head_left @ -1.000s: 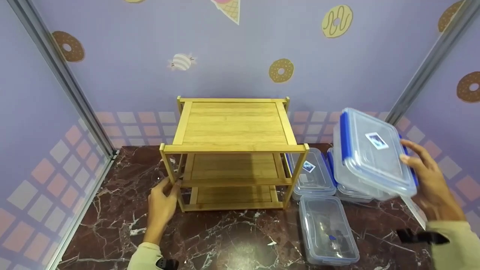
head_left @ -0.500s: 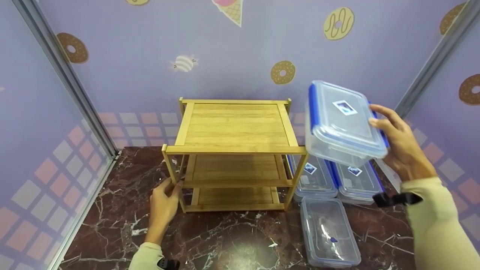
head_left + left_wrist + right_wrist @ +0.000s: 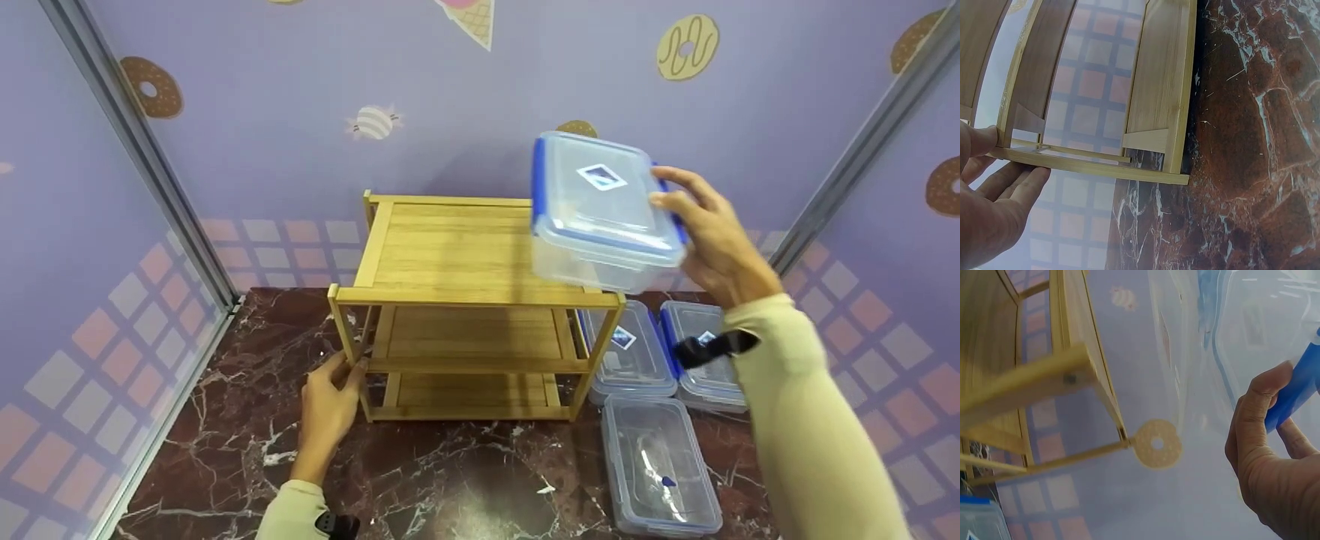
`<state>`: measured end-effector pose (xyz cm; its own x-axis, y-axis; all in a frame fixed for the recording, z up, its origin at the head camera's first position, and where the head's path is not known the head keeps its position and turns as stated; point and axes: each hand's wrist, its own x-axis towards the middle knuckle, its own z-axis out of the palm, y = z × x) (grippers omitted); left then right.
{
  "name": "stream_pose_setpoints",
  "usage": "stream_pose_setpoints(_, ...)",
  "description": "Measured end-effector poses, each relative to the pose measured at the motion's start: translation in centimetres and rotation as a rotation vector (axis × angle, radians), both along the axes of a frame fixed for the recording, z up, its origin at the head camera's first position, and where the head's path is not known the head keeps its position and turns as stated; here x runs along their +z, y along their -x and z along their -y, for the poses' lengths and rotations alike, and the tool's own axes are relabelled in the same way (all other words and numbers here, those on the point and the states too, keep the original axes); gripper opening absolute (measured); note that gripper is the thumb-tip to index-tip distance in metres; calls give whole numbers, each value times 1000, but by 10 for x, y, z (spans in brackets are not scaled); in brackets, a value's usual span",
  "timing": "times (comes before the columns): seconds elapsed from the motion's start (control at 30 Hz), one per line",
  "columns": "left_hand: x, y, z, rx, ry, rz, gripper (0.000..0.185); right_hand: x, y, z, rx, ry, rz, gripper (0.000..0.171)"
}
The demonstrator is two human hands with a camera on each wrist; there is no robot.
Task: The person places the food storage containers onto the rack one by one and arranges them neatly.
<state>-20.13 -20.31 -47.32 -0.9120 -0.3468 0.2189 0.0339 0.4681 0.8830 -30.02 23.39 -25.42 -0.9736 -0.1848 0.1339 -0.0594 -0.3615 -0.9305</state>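
Observation:
A clear plastic food container (image 3: 600,202) with blue side clips and a small label on its lid is held up by my right hand (image 3: 712,232). It hangs over the right end of the top tier of a three-tier bamboo shelf (image 3: 442,255). In the right wrist view, the fingers curl round one blue clip (image 3: 1300,388). My left hand (image 3: 330,405) grips the shelf's front left post (image 3: 346,337). The left wrist view shows thumb and fingers (image 3: 1033,183) on either side of that post.
Two lidded containers with blue clips, one at the shelf's right side (image 3: 626,360) and one farther right (image 3: 697,375), sit on the dark red marble surface (image 3: 450,480). Another clear container (image 3: 660,465) lies in front of them. Patterned purple walls (image 3: 465,112) stand around.
My right hand has carried the container leftward and up, from above the other containers to over the shelf's right end. The left hand stays on the post.

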Motion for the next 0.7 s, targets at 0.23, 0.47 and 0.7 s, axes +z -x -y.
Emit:
stream_pose_setpoints(0.23,-1,1,0,7,0,-23,29,2,12,49,23,-30,38,57)
stream_pose_setpoints(0.47,-1,1,-1,15,4,-12,30,-2,22,92,38,-53,40,52)
stream_pose_setpoints(0.7,-1,1,1,-1,2,-24,28,-5,26,123,23,-67,39,47)
